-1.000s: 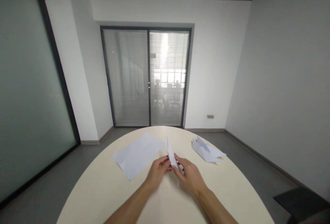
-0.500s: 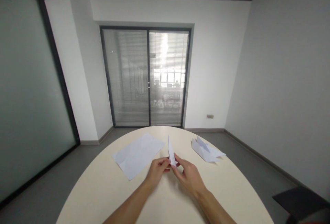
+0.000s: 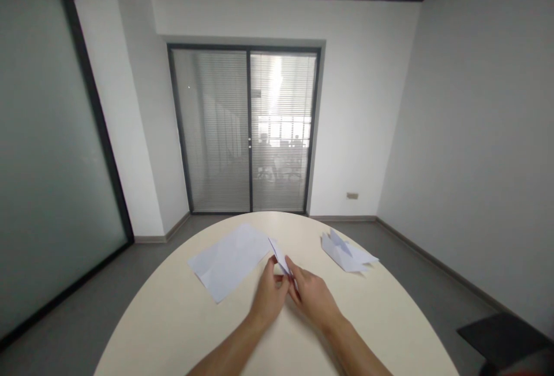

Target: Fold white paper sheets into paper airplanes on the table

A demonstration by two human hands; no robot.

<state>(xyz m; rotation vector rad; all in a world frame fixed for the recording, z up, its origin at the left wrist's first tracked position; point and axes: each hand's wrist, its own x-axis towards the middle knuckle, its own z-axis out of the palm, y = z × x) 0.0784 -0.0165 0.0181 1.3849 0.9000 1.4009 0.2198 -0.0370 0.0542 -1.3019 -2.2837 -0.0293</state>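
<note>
Both hands meet over the middle of a round cream table (image 3: pixel 173 318). My left hand (image 3: pixel 269 298) and my right hand (image 3: pixel 312 298) pinch a small folded piece of white paper (image 3: pixel 279 256) between their fingertips. The paper's pointed end leans up and to the left, just above the tabletop. A flat stack of white sheets (image 3: pixel 230 259) lies right beside my left hand, on its left. A finished folded paper shape (image 3: pixel 346 254) rests farther off to the right of my right hand.
The table's curved far edge lies just beyond the papers. Behind it are a grey floor, glass sliding doors with blinds (image 3: pixel 249 131), and a frosted glass wall (image 3: pixel 47 151) on the left. A dark object (image 3: pixel 506 338) shows at the bottom right corner.
The folded paper stood nearly upright before; now it is tilted down to the left and lower. My left hand has closed in toward my right hand and over the paper.
</note>
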